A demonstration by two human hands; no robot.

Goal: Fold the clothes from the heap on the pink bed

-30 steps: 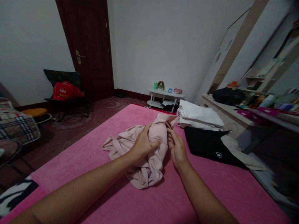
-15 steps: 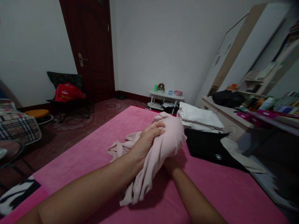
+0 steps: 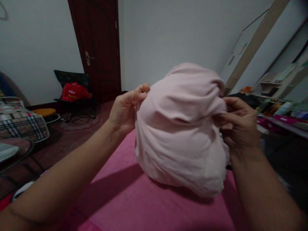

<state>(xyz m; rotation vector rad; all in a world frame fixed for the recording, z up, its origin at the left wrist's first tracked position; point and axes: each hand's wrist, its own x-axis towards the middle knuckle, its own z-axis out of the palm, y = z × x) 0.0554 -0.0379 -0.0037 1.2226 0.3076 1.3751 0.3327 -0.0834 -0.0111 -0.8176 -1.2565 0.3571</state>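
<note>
A pale pink garment [image 3: 180, 128] hangs bunched in the air in front of me, above the pink bed cover [image 3: 125, 199]. My left hand [image 3: 125, 109] pinches its upper left edge with fingers closed. On the right, my right hand [image 3: 238, 128] grips the garment's other edge, fingers curled into the cloth. The garment hides the folded clothes behind it.
A dark wooden door [image 3: 101, 48] stands at the back. A chair with a red bag [image 3: 73, 91] sits left of it. A plaid cloth [image 3: 21, 120] lies at far left. A cluttered dresser [image 3: 281, 112] with shelves runs along the right.
Both hands have lifted the pink garment off the bed up to face height and pulled it apart between them. My right hand has come out from under the cloth.
</note>
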